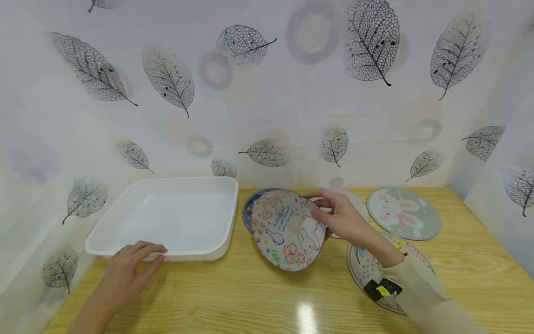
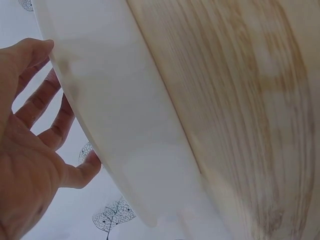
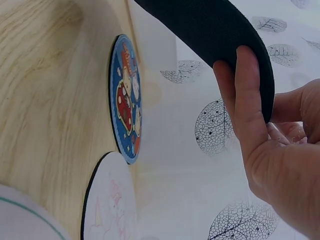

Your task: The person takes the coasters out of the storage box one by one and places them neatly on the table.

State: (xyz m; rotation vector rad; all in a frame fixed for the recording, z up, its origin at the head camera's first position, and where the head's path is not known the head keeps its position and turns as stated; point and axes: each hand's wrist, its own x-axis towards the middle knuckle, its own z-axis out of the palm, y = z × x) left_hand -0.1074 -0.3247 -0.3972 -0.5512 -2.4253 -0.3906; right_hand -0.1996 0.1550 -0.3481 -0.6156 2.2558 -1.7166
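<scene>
My right hand (image 1: 344, 215) pinches a round mat (image 1: 288, 232) by its right edge, thumb on the printed face. That face carries a rabbit, a goose, flowers and blue lettering; in the right wrist view the mat's black underside (image 3: 215, 30) shows, with fingers against it. The held mat is tilted and partly covers a blue round mat (image 1: 248, 212) lying on the table. My left hand (image 1: 129, 271) touches the near rim of a white plastic tub (image 1: 196, 254). Its fingertips rest along the rim in the left wrist view, fingers slightly bent.
A whitish round mat (image 1: 353, 204) lies partly hidden behind my right hand. To its right is a green rabbit mat (image 1: 425, 215), and another patterned mat (image 1: 363, 269) is under my right forearm. Leaf-printed cloth (image 1: 292, 102) hangs behind the wooden table (image 1: 233, 297).
</scene>
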